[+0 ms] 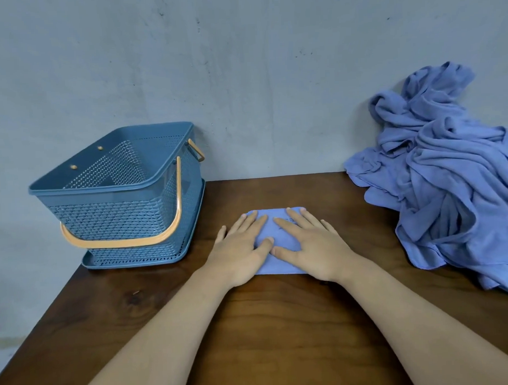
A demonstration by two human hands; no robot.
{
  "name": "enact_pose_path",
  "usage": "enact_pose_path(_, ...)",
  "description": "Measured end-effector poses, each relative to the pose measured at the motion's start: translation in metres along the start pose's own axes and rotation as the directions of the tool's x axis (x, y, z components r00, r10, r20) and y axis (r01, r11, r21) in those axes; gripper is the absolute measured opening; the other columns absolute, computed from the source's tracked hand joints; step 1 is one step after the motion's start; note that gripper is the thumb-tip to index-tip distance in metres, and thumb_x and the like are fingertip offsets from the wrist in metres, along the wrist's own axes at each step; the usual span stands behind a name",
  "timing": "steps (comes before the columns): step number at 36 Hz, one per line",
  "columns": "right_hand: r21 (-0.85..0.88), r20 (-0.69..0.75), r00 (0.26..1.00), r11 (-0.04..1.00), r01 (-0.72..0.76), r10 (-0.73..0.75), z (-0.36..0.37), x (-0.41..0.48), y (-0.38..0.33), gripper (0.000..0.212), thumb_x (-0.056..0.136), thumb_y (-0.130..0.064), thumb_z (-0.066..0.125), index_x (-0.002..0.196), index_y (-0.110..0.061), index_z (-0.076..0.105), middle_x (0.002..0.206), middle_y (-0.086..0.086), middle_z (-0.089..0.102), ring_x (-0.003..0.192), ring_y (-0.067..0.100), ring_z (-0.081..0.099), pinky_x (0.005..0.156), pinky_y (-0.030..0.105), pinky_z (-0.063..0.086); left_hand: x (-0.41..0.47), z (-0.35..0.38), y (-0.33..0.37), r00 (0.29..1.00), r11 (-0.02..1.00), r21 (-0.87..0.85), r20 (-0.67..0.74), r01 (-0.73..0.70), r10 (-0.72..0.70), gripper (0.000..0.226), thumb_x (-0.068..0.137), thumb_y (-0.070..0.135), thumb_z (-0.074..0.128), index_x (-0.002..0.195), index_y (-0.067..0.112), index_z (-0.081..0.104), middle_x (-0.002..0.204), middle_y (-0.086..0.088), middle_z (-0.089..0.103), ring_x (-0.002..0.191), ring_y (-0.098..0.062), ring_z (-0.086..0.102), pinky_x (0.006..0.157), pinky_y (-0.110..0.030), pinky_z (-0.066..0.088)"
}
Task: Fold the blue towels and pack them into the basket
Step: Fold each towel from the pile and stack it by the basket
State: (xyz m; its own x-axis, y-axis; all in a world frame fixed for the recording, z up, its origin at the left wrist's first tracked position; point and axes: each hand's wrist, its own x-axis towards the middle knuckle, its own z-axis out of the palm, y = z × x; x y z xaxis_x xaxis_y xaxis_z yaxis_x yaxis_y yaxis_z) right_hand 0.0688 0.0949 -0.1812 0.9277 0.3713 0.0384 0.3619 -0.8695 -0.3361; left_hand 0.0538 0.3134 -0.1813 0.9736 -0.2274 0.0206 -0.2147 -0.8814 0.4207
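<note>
At the left of the frame, the basket [112,219] is dusty teal-blue with a perforated diamond-weave pattern, a pale orange handle [178,195] and two tan studs [100,148]. The folded towel [278,265] at centre is plain periwinkle blue, as is the pile of towels [454,185] at right. The table [280,321] is dark brown woodgrain. The wall [243,77] is pale grey-blue with dark specks.
</note>
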Motion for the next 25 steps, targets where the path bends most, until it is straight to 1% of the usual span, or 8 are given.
enact_pose_path(4, -0.078, -0.147, 0.988, 0.996, 0.038, -0.049, 0.004, -0.004, 0.0, 0.082, 0.09, -0.09, 0.027, 0.161, -0.048, 0.033, 0.173, -0.019, 0.02, 0.162, 0.008, 0.006, 0.129, 0.05, 0.014, 0.0, 0.0, 0.003, 0.998, 0.997, 0.032, -0.006, 0.066, -0.066, 0.073, 0.104, 0.064, 0.027, 0.17, 0.042, 0.008, 0.178, 0.014, -0.005, 0.163, -0.005, -0.007, 0.132, -0.044, -0.007)
enact_pose_path(8, -0.137, -0.256, 0.957, 0.985, 0.105, -0.138, -0.001, -0.012, -0.005, 0.06, 0.101, -0.069, 0.043, 0.151, -0.039, 0.055, 0.16, -0.016, 0.048, 0.154, 0.01, 0.033, 0.128, 0.045, 0.019, -0.003, -0.004, 0.005, 0.995, 0.995, 0.026, -0.013, 0.098, -0.098, 0.07, 0.107, 0.057, 0.031, 0.171, 0.037, 0.01, 0.179, 0.008, 0.001, 0.164, -0.008, -0.002, 0.133, -0.043, -0.005)
enact_pose_path(11, -0.103, -0.344, 0.924, 0.985, 0.138, -0.165, -0.004, -0.025, -0.012, 0.044, 0.106, -0.054, 0.049, 0.142, -0.033, 0.064, 0.15, -0.017, 0.059, 0.143, 0.008, 0.047, 0.122, 0.041, 0.03, -0.008, -0.008, 0.008, 0.987, 0.988, -0.098, -0.092, 0.123, -0.133, 0.059, 0.11, 0.043, 0.033, 0.168, 0.034, 0.026, 0.176, 0.006, 0.022, 0.162, -0.011, 0.015, 0.133, -0.044, 0.005)
enact_pose_path(14, -0.021, -0.325, 0.939, 0.993, 0.115, -0.115, 0.002, -0.044, -0.022, 0.054, 0.105, -0.064, 0.041, 0.153, -0.042, 0.049, 0.162, -0.015, 0.045, 0.151, 0.01, 0.036, 0.122, 0.041, 0.031, -0.022, -0.015, 0.0, 0.948, 0.969, -0.178, -0.239, 0.172, -0.212, 0.048, 0.111, 0.032, 0.034, 0.156, 0.027, 0.048, 0.159, 0.0, 0.053, 0.148, -0.021, 0.043, 0.125, -0.043, 0.027)
enact_pose_path(16, -0.035, -0.196, 0.977, 0.996, 0.081, -0.086, 0.012, -0.055, -0.028, 0.07, 0.097, -0.081, 0.03, 0.161, -0.052, 0.026, 0.174, -0.014, 0.021, 0.161, 0.016, 0.014, 0.127, 0.045, 0.023, -0.036, -0.015, -0.01, 0.948, 0.973, -0.143, -0.238, 0.184, -0.214, 0.046, 0.112, 0.03, 0.035, 0.155, 0.023, 0.051, 0.157, -0.001, 0.054, 0.147, -0.022, 0.044, 0.124, -0.04, 0.029)
enact_pose_path(18, -0.098, -0.081, 0.994, 0.993, 0.069, -0.077, 0.019, -0.056, -0.03, 0.079, 0.092, -0.089, 0.022, 0.162, -0.058, 0.006, 0.177, -0.014, 0.001, 0.163, 0.021, -0.007, 0.13, 0.049, 0.013, -0.046, -0.013, -0.022, 0.95, 0.972, -0.152, -0.23, 0.177, -0.209, 0.046, 0.112, 0.027, 0.04, 0.157, 0.02, 0.047, 0.16, -0.001, 0.05, 0.15, -0.02, 0.04, 0.126, -0.035, 0.028)
enact_pose_path(21, -0.119, -0.043, 0.996, 0.99, 0.073, -0.079, 0.019, -0.043, -0.032, 0.074, 0.095, -0.085, 0.021, 0.162, -0.058, 0.003, 0.177, -0.012, -0.006, 0.163, 0.023, -0.015, 0.131, 0.051, 0.008, -0.053, -0.012, -0.031, 0.938, 0.962, -0.214, -0.264, 0.17, -0.224, 0.053, 0.109, 0.017, 0.045, 0.161, 0.019, 0.039, 0.165, 0.0, 0.04, 0.153, -0.017, 0.033, 0.119, -0.023, 0.022)
enact_pose_path(25, -0.121, -0.025, 0.996, 0.989, 0.082, -0.085, 0.02, -0.008, -0.035, 0.069, 0.099, -0.079, 0.024, 0.163, -0.057, 0.007, 0.177, -0.009, -0.002, 0.163, 0.025, -0.012, 0.131, 0.05, 0.01, -0.048, -0.016, -0.036, 0.926, 0.937, -0.3, -0.27, 0.178, -0.263, 0.059, 0.107, 0.013, 0.045, 0.165, 0.023, 0.032, 0.169, 0.002, 0.035, 0.155, -0.015, 0.029, 0.115, -0.022, 0.019)
